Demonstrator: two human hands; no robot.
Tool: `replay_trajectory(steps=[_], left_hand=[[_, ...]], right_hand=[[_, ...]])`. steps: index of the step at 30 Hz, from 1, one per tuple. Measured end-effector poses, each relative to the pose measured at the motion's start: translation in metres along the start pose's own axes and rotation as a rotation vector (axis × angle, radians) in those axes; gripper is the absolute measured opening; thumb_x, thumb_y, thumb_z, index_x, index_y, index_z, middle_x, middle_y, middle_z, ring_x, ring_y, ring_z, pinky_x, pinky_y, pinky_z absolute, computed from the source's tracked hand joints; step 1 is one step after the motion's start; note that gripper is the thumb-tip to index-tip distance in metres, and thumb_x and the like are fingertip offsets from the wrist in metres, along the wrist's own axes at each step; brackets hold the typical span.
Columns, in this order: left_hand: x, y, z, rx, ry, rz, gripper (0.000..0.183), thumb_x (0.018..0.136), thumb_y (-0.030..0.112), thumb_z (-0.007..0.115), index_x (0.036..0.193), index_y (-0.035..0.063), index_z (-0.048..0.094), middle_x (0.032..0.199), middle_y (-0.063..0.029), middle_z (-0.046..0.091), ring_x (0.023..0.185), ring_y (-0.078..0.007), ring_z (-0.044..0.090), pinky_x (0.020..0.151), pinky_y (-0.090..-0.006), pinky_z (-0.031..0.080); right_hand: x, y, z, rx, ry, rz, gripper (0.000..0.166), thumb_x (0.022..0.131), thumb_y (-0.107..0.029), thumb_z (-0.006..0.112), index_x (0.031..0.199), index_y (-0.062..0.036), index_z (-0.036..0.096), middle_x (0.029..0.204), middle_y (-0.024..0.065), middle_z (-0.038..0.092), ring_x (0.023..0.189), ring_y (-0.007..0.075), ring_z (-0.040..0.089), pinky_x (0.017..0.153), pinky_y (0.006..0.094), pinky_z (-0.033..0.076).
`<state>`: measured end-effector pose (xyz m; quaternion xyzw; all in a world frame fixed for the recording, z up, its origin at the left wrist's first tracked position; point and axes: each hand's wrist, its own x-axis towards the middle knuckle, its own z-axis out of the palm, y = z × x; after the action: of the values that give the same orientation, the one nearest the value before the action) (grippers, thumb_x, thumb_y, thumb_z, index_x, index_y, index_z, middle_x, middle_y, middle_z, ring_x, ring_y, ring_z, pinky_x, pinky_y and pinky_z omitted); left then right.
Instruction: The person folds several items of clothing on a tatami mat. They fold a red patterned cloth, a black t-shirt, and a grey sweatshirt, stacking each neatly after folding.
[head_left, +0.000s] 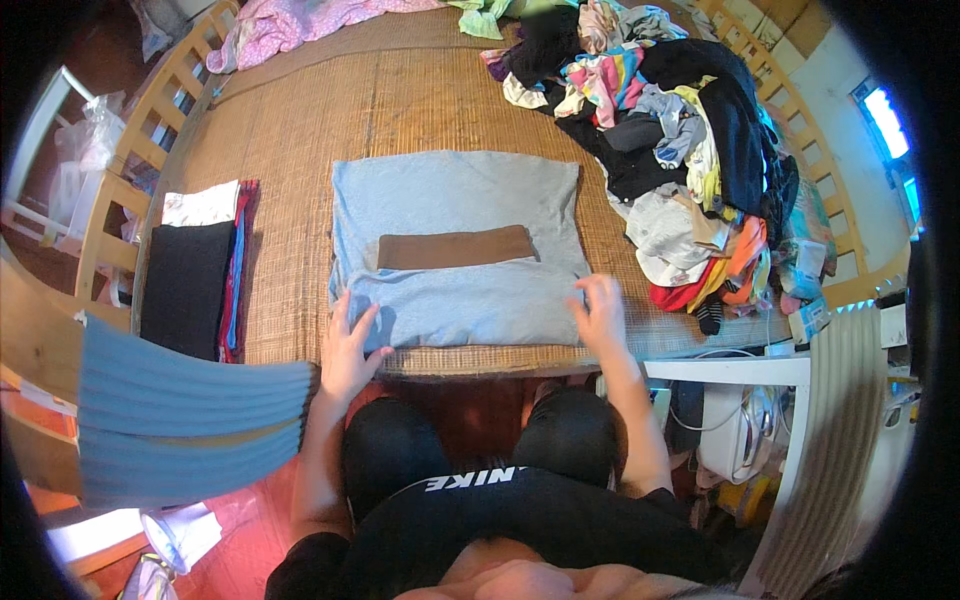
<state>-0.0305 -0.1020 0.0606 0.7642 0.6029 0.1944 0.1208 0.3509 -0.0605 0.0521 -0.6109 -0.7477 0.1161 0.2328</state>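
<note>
A light blue-grey cloth garment (450, 187) lies spread on the woven mat in front of me. Across its middle rests a folded brown cloth strip (454, 248), whose lower edge meets a fold of the blue-grey fabric. My left hand (351, 352) touches the garment's near left corner, fingers spread and nothing in its grasp. At the near right edge is my right hand (602, 319), slightly blurred, with thumb and fingers apart; whether it touches the fabric is hard to tell.
A woven mat (292, 150) covers the bed, with wooden rails (112, 217) along the sides. Folded dark clothes (187, 289) are stacked at left. A loose heap of mixed clothes (675, 150) fills the right. Pink dotted bedding (315, 26) lies at the far end.
</note>
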Motion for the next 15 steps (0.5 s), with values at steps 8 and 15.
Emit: replay_trajectory(steps=[8,15], left_hand=[[-0.004,-0.029,0.014,0.116,-0.007,0.092,0.040,0.063,-0.006,0.050,0.102,0.0045,0.057,0.120,-0.0182,0.046,0.115,-0.0340,0.041,0.092,-0.0390,0.038],[-0.008,-0.016,-0.004,-0.172,0.164,-0.164,0.036,0.059,-0.010,0.045,0.089,0.0015,0.061,0.097,-0.0219,0.058,0.100,-0.0362,0.053,0.088,-0.0388,0.041]], right_hand=[[-0.025,-0.008,-0.006,-0.070,-0.245,-0.298,0.047,0.064,-0.008,0.063,0.110,-0.0062,0.051,0.120,0.0133,0.045,0.111,0.0279,0.043,0.092,0.0358,0.038],[-0.036,0.008,-0.011,0.145,0.016,-0.242,0.027,0.062,0.001,0.053,0.088,-0.0013,0.057,0.095,0.0124,0.058,0.093,0.0309,0.053,0.093,0.0363,0.037]])
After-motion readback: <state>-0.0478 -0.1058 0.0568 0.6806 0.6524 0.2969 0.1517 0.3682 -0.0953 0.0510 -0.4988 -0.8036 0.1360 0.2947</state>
